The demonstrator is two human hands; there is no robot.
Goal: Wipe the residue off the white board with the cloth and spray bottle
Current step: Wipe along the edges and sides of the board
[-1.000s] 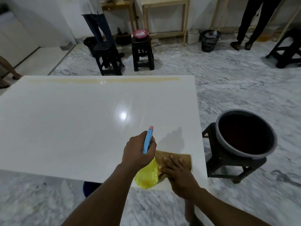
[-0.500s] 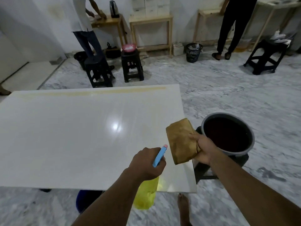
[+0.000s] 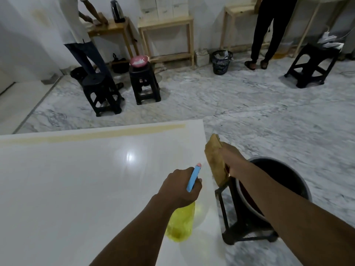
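The white board [image 3: 76,179] lies flat in front of me, with a yellowish strip of residue [image 3: 107,134] along its far edge. My left hand [image 3: 179,188] grips a yellow spray bottle [image 3: 181,223] with a blue and pink nozzle, held over the board's right side. My right hand [image 3: 233,159] holds a brown cloth [image 3: 215,158] in the air beside the board's right edge, off the surface. The cloth hangs folded from my fingers.
A dark basin [image 3: 278,181] sits on a black stool [image 3: 244,227] just right of the board, under my right arm. Black stools [image 3: 101,93] stand beyond the board. Two people stand at wooden tables [image 3: 167,35] along the far wall. A bin [image 3: 221,61] stands there too.
My right hand lifted the cloth off the board's near right corner and raised it beside the right edge. The left hand kept hold of the spray bottle. The view tilted up.
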